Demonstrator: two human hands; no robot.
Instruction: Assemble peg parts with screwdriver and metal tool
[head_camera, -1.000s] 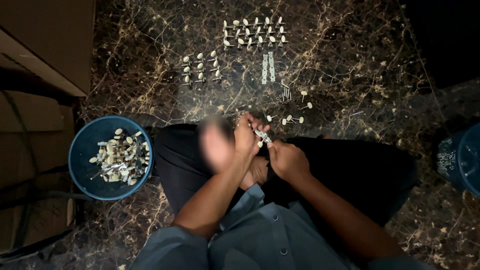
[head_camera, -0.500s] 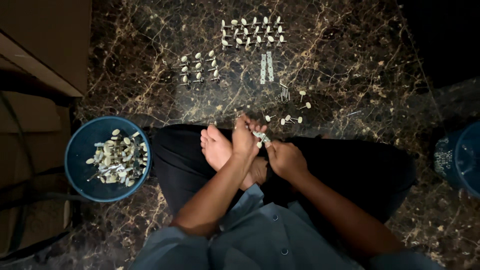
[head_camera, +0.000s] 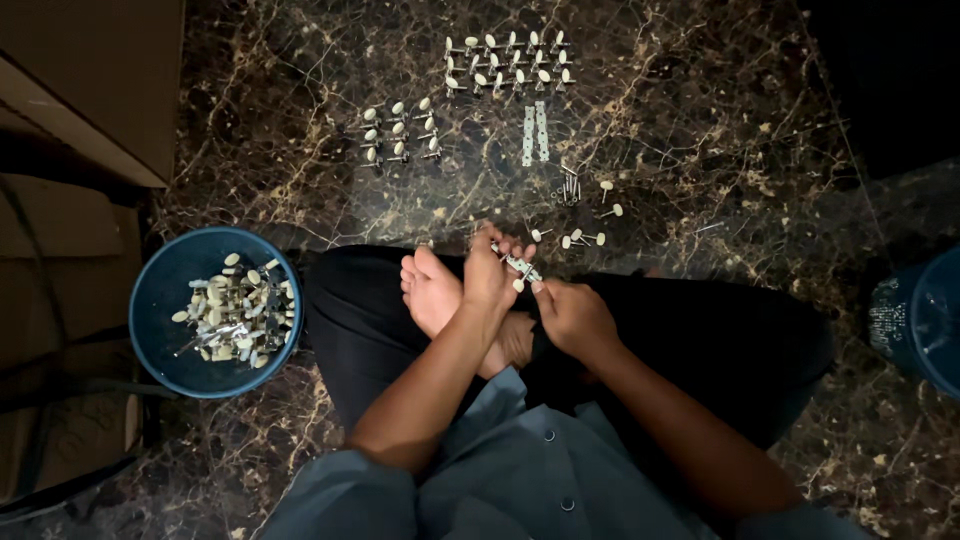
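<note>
I sit cross-legged on a dark marble floor. My left hand (head_camera: 492, 272) and my right hand (head_camera: 572, 316) meet above my lap, both gripping a small metal tuning-peg part (head_camera: 519, 267) with a cream knob. My bare foot (head_camera: 436, 293) lies just left of my left hand. Two neat groups of finished pegs (head_camera: 508, 62) (head_camera: 400, 130) lie in rows on the floor ahead. Two thin metal strips (head_camera: 535, 133), a few screws (head_camera: 568, 188) and three loose pegs (head_camera: 590, 238) lie closer to my hands.
A blue bowl (head_camera: 160, 300) with several cream-knobbed pegs stands at my left. Another blue container (head_camera: 925, 320) is cut off at the right edge. Cardboard boxes (head_camera: 90, 80) fill the left side.
My foot, blurred a second ago, now rests still beside my left hand. Both hands stay on the small part with little shift.
</note>
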